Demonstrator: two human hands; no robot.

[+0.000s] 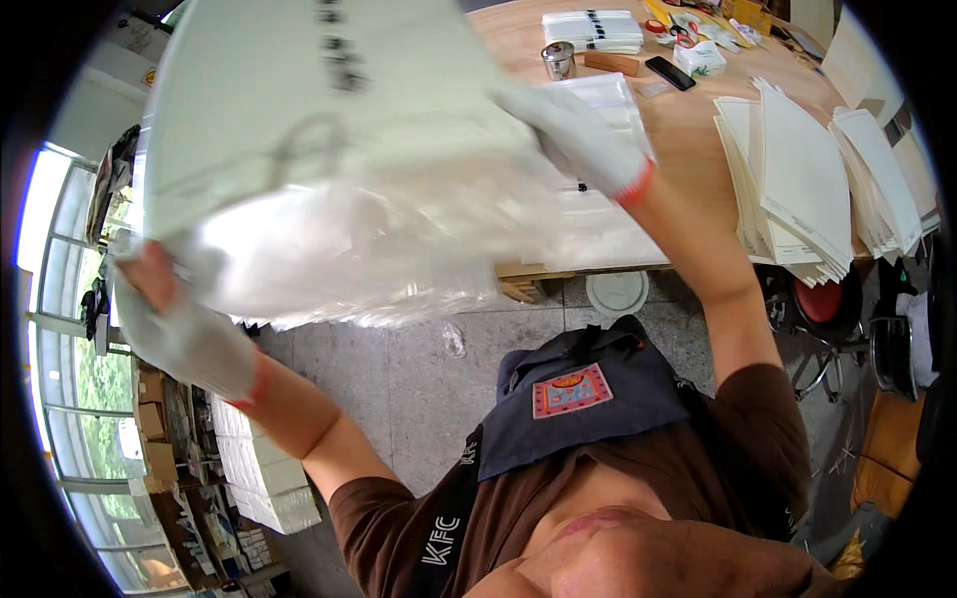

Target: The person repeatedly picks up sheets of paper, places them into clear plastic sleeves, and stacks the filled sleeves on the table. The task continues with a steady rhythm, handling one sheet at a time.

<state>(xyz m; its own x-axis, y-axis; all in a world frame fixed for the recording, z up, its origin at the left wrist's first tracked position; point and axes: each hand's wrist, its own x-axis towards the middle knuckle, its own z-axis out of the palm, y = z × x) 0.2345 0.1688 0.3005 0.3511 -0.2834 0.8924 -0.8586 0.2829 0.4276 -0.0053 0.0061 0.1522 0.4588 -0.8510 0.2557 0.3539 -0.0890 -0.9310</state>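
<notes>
A large pale paper bag with a dark vertical row of print and what looks like a grey cord handle is raised in front of me, blurred by motion. Crinkled clear plastic hangs along its near edge; whether it wraps the bag I cannot tell. My left hand, in a white knit glove with a red cuff and bare fingertips, is closed at the bag's lower left corner. At the right edge, my right hand, gloved likewise, grips the bag, its fingertips partly smeared. Flat white plastic-covered sheets lie under my right wrist.
The wooden table carries a white stack, metal canister, black phone, red-handled scissors and fanned cream boards. Below are a round white lid and a red-seated stool. White stacks stand at lower left.
</notes>
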